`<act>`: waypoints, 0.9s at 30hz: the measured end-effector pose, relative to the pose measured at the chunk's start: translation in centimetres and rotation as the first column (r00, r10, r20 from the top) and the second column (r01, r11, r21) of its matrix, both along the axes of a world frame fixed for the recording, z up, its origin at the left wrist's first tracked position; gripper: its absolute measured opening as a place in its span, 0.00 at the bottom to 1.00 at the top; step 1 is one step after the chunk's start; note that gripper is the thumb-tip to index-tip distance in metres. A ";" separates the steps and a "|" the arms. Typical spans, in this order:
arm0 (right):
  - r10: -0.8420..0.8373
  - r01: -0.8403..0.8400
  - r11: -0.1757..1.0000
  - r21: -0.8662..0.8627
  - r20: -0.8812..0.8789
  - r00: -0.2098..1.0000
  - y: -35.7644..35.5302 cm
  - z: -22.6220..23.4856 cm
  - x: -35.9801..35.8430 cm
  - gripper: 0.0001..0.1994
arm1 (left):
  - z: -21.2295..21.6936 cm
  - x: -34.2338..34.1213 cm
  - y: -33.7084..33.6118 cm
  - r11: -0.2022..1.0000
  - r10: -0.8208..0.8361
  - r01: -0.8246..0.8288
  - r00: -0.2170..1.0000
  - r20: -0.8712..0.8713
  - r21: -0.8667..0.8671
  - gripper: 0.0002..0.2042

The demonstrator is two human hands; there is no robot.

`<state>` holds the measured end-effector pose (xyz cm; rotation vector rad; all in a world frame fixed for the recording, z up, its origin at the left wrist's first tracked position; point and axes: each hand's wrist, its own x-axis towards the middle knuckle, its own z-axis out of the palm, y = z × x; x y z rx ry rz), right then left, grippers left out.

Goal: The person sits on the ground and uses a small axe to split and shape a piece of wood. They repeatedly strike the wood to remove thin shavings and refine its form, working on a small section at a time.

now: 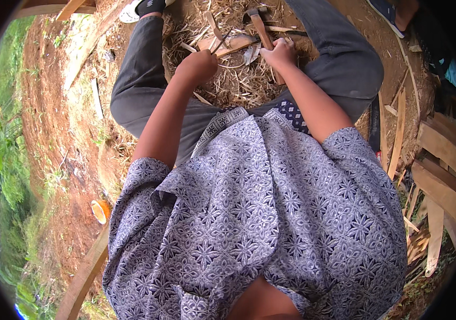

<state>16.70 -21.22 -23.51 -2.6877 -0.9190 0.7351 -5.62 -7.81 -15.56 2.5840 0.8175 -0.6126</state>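
Observation:
My left hand [198, 66] is closed in a fist around a thin dark rod [221, 42], which slants up and away from it. I cannot make out whether the rod is metal or wood. My right hand [281, 53] grips a hammer [260, 31] by its wooden handle; the dark metal head points away from me, and its exact shape is hard to see. Between my spread legs lies a flat piece of wood [244, 42], just beyond my hands. A thin wood chip [213, 24] stands tilted behind it.
Wood shavings [238, 85] cover the ground between my legs. At the right are stacked cut boards [441, 189] and long strips [398, 133]. An orange container [100, 211] lies on the dirt at left, near a wooden beam [84, 277]. Another person's shoe [388, 16] shows at upper right.

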 end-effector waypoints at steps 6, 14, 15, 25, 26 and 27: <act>-0.029 0.053 0.991 0.126 -0.184 0.982 -0.9 2.2 3.3 0.25 | 2.1 1.4 0.5 0.993 0.061 -0.061 0.998 -0.005 -0.104 0.19; 0.192 0.144 0.825 0.546 -0.511 0.838 -4.5 14.2 -3.2 0.19 | 0.6 1.3 1.1 0.976 0.175 -0.184 0.981 -0.086 -0.115 0.23; 0.213 0.123 0.825 0.552 -0.505 0.836 -4.9 14.2 -3.9 0.17 | 0.5 1.5 1.1 0.962 0.236 -0.245 0.968 -0.091 -0.117 0.23; 0.259 0.072 0.828 0.555 -0.494 0.830 -4.7 15.2 -5.4 0.16 | -3.6 0.0 2.0 0.997 -0.031 0.025 0.995 -0.095 -0.070 0.15; 0.262 0.055 0.826 0.561 -0.469 0.844 -4.9 14.7 -5.6 0.16 | -4.2 -0.6 2.1 0.997 -0.059 0.055 0.996 -0.070 -0.055 0.15; 0.258 0.043 0.821 0.569 -0.437 0.862 -5.3 13.6 -5.8 0.16 | -4.4 -0.7 2.3 0.995 -0.097 0.096 0.995 -0.038 -0.037 0.14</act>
